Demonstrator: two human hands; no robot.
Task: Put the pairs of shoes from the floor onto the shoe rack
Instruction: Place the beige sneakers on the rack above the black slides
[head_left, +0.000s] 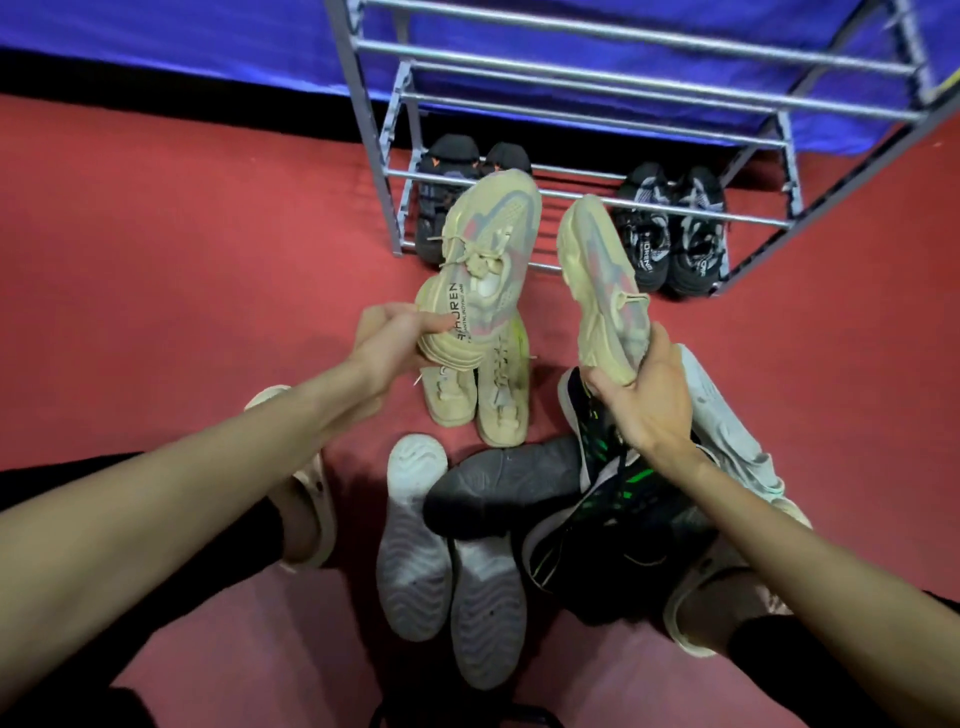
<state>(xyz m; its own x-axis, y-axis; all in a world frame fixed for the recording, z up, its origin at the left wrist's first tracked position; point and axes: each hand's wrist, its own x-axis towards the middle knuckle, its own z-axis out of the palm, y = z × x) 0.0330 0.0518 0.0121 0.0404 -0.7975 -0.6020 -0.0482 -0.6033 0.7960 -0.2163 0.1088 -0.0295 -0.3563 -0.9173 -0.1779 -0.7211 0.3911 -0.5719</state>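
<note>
Red floor (182, 249), rack (649, 208) ahead | my left hand (387, 345) and right hand (649, 400) each clamp one beige shoe's heel, toes aimed at bottom shelf's free middle.

Both bare forearms reach forward from the lower corners; the left hand (387, 338) is curled, thumb lying on top, fingers wrapped beneath what it grips; the right hand (652, 400) is raised at the wrist, palm turned away, fingers closed around its load.
</note>
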